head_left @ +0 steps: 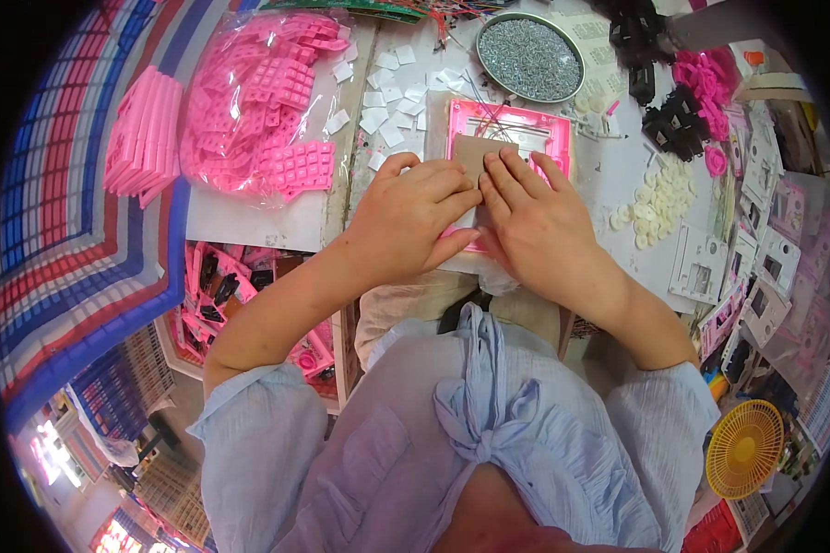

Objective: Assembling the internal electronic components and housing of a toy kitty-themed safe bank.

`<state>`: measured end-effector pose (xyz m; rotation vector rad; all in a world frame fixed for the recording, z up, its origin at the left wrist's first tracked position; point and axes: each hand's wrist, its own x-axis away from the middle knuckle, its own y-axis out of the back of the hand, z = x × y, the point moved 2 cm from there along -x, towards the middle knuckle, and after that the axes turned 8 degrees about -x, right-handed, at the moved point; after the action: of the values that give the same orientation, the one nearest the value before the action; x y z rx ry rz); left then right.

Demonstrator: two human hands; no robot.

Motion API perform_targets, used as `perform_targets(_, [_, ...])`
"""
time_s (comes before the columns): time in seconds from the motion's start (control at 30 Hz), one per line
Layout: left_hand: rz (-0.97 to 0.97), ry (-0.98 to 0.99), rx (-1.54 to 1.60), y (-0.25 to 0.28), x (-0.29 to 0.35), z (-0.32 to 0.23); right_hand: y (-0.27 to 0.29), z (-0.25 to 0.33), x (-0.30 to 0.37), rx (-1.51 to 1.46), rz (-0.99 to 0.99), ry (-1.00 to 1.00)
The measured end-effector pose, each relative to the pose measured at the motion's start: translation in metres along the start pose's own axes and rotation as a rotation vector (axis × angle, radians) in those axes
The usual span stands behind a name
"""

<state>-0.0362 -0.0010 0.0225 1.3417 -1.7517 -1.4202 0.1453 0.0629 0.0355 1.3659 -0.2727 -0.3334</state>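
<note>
A pink plastic casing lies on the table in front of me, with thin wires and metal rods showing at its far side. A flat brown card piece sits over its left part. My left hand has bent fingers on the card and its thumb at the casing's near edge, gripping that side. Flat on the card's right side, my right hand has its fingers stretched out. The fingertips of both hands almost meet. What lies beneath the palms is hidden.
Left stands a clear bag of pink keypads beside stacked pink panels. Small white squares lie scattered behind. A round tray of screws stands at the back. White discs, black parts and white panels lie right.
</note>
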Motion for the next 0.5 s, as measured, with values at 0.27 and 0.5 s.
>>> perform_targets(0.27, [0.058, -0.018, -0.205, -0.003, 0.002, -0.022, 0.004, -0.012, 0.001, -0.103, -0.041, 0.096])
perform_targets(0.5, [0.292, 0.034, -0.027, 0.019, -0.029, 0.000, -0.005, -0.003, 0.003, -0.019, -0.012, 0.013])
